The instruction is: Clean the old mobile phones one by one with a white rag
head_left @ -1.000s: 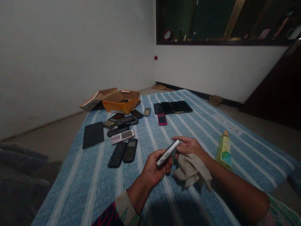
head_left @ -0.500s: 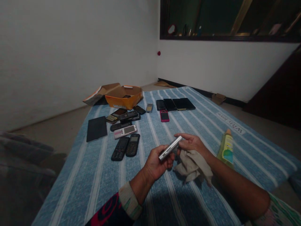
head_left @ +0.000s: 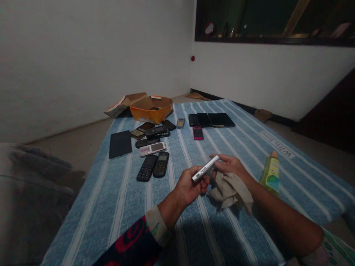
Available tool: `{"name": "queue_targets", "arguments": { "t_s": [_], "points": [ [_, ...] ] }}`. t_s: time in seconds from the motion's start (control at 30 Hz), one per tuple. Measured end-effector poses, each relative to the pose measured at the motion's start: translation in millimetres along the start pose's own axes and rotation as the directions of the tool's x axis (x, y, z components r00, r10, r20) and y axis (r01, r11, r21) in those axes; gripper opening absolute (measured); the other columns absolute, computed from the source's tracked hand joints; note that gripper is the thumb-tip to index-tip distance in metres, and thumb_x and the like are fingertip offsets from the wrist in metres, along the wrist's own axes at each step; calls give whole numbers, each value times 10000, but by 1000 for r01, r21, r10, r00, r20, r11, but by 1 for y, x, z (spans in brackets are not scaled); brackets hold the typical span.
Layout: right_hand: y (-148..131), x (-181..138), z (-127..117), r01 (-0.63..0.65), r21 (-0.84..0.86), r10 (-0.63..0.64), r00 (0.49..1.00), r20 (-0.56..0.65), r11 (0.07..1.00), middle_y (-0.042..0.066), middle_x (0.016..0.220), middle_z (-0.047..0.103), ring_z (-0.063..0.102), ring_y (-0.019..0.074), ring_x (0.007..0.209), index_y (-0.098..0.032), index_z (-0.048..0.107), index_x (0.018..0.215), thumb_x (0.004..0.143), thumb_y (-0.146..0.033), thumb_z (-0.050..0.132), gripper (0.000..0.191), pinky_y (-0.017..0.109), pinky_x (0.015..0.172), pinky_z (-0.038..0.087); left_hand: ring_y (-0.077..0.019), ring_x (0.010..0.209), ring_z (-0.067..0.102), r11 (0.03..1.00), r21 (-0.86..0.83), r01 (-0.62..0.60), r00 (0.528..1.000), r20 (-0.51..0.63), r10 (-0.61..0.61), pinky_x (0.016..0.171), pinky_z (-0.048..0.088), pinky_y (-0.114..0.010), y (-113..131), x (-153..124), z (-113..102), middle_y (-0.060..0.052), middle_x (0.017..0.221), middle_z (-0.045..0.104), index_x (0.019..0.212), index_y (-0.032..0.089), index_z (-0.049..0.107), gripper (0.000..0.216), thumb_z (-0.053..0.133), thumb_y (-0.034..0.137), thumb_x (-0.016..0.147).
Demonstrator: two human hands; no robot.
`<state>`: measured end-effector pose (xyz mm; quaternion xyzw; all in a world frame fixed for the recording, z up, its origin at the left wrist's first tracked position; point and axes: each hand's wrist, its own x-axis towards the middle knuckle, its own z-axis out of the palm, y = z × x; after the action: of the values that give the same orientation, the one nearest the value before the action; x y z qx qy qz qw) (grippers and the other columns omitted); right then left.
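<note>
A silver mobile phone, seen edge-on and tilted, lies in the grip of my left hand, fingers curled beneath it. My right hand is closed on a beige cloth, which hangs below the palm. Its fingers also touch the far end of the phone. Left of my hands, two black keypad phones lie side by side on the striped blue cloth cover. A white-and-pink phone and several dark phones lie behind them. The held phone's face is hidden from view.
An open orange cardboard box stands at the back left, a black tablet-like slab in front of it. Several dark phones lie in a row at the back, near a pink phone. A yellow-green bottle lies right of my right arm.
The view has shifted slightly, so everything sits a little further right and higher. The phone has turned slightly in my hands. Both hands keep their holds.
</note>
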<state>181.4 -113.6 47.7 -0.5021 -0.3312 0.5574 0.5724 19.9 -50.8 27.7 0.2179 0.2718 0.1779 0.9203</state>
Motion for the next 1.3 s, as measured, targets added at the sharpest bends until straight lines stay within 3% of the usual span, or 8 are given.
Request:
{"name": "queue_targets", "arguments": {
  "t_s": [0.3, 0.87, 1.0, 1.1, 1.23, 1.3],
  "points": [
    [-3, -3, 0, -25, -49, 24, 1000, -10, 998, 19, 595, 677, 598, 149, 477, -126, 670, 1144, 614, -469, 836, 652, 259, 497, 441, -108, 361, 475, 998, 16, 54, 994, -93, -53, 388, 335, -215, 3, -5, 10, -71, 496, 595, 621, 95, 610, 323, 444, 261, 843],
    [0, -4, 0, -20, -40, 18, 998, -56, 999, 13, 591, 675, 604, 158, 475, -125, 638, 1179, 596, -505, 833, 722, 256, 488, 435, -109, 349, 482, 997, 78, 1, 995, -103, 7, 366, 342, -202, 2, -4, 12, -62, 488, 599, 665, 98, 628, 295, 446, 249, 842],
    [-3, -7, -1, -14, -86, 14, 1000, -3, 996, 22, 558, 670, 568, 137, 428, -130, 683, 975, 649, -570, 776, 556, 234, 434, 407, -108, 359, 489, 983, 176, -52, 991, -108, 72, 372, 360, -204, 1, -5, 12, -55, 495, 600, 663, 101, 634, 282, 462, 264, 817],
    [-7, -12, -2, -47, -129, 52, 998, 31, 990, 30, 531, 663, 542, 126, 387, -138, 670, 836, 695, -624, 714, 508, 225, 394, 385, -117, 355, 475, 942, 298, -153, 975, -110, 193, 365, 358, -225, 1, -4, 11, -40, 493, 592, 651, 114, 627, 257, 525, 317, 771],
    [-11, -14, -1, -117, -156, 118, 993, -3, 981, 49, 498, 654, 539, 139, 359, -152, 619, 730, 698, -711, 649, 561, 238, 381, 395, -94, 413, 463, 813, 444, -377, 882, -96, 462, 410, 343, -215, 4, -2, 6, 15, 488, 536, 565, 132, 586, 247, 686, 343, 645],
    [-11, -14, 0, -130, -187, 128, 992, -19, 974, 51, 467, 633, 538, 141, 360, -156, 594, 666, 693, -738, 628, 583, 241, 382, 394, -78, 449, 457, 764, 494, -415, 855, -73, 513, 452, 340, -207, 7, -2, 3, 25, 502, 530, 545, 129, 580, 275, 725, 352, 618]
  ]
}}
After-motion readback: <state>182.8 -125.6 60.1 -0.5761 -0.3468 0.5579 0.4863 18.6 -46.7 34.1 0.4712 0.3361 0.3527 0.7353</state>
